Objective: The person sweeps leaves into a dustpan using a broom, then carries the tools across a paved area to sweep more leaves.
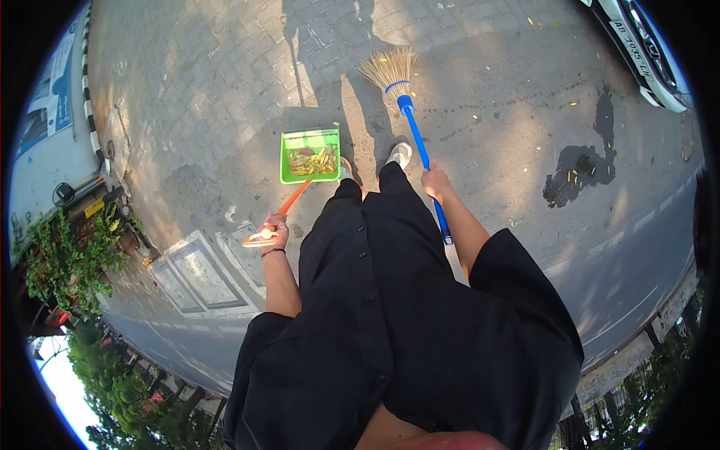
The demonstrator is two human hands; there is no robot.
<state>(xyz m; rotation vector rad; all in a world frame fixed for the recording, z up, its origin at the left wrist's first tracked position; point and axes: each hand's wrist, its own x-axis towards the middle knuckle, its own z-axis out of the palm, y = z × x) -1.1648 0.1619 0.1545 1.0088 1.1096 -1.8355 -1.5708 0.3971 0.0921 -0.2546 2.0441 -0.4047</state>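
My left hand (pixel 274 226) grips the orange handle (pixel 292 199) of a green dustpan (pixel 309 154), which holds yellow leaves and litter just ahead of my feet. My right hand (pixel 435 181) is closed around the blue handle of a broom (pixel 411 112). The straw bristles (pixel 388 69) of the broom point away from me, low over the pavement. I wear a black garment and light shoes (pixel 400 154).
Grey paving stones lie ahead, with a dark wet patch (pixel 577 172) and scattered leaves to the right. A white car (pixel 649 52) stands at the top right. Metal ground covers (pixel 199 274) and potted plants (pixel 71 255) are at the left.
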